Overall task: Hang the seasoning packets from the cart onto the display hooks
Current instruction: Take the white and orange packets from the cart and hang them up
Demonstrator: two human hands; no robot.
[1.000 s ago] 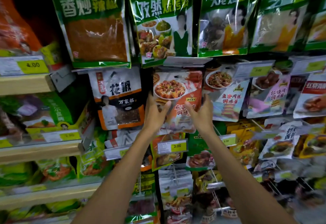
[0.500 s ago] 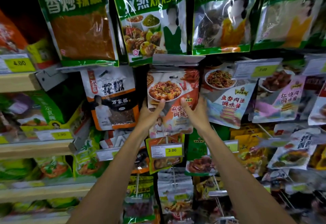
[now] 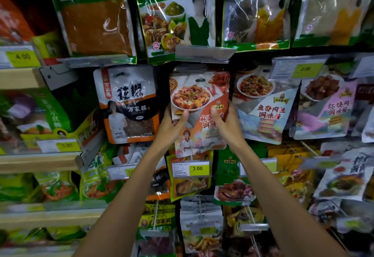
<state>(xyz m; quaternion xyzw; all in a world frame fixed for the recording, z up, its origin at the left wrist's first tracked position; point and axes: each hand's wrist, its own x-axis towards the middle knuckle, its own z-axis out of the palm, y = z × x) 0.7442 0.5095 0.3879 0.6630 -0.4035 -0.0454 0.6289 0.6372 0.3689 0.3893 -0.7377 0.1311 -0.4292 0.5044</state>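
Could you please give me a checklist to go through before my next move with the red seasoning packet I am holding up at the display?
1. Left hand grips the red seasoning packet at its left edge: ok.
2. Right hand grips its right edge: ok.
3. Packet upright, front facing out: ok.
4. Hang hole at the top uncovered: ok.
5. Hole threaded onto a hook: cannot tell; no hook shows beneath the clear label holder.

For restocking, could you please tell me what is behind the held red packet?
More packet edges show above the red packet; any hook there is covered.
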